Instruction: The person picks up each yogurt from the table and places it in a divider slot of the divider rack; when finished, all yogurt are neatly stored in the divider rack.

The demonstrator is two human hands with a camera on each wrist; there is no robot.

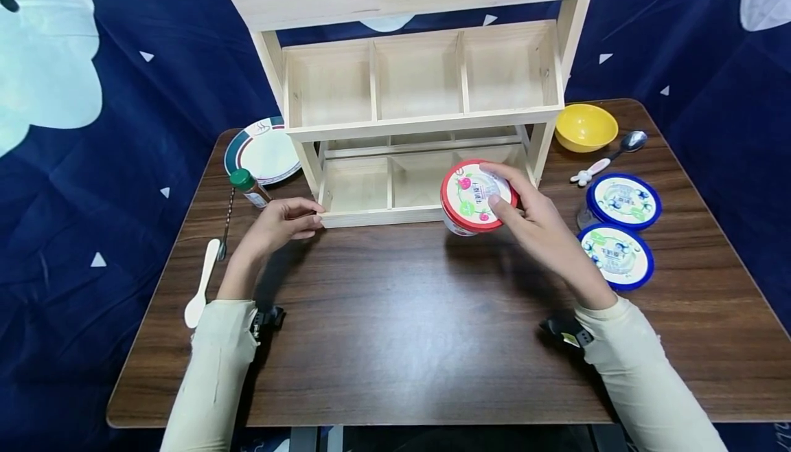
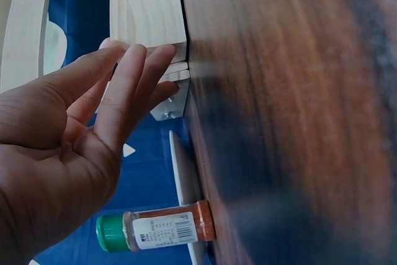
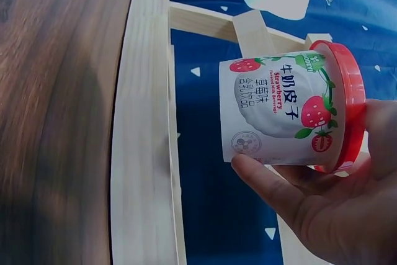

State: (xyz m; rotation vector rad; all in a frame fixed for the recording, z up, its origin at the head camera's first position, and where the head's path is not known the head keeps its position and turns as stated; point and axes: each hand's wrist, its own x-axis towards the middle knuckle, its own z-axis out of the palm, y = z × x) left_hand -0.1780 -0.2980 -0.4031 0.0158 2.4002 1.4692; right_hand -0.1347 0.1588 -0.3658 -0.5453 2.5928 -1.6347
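Observation:
My right hand grips a white tub with a red lid, holding it above the front edge of the lowest tier of a wooden rack. Strawberries and the word "Strawberry" are printed on the tub's side in the right wrist view. At the rack's lower left front corner, my left hand touches the wood with its fingertips. Those fingers look fairly straight in the left wrist view. Close by that hand stands a spice jar with a green cap.
At left lie stacked plates, a white spoon and a thin metal spoon. On the right are a yellow bowl, a rabbit-handled spoon and two blue-lidded tubs. The rack's middle tier has three compartments.

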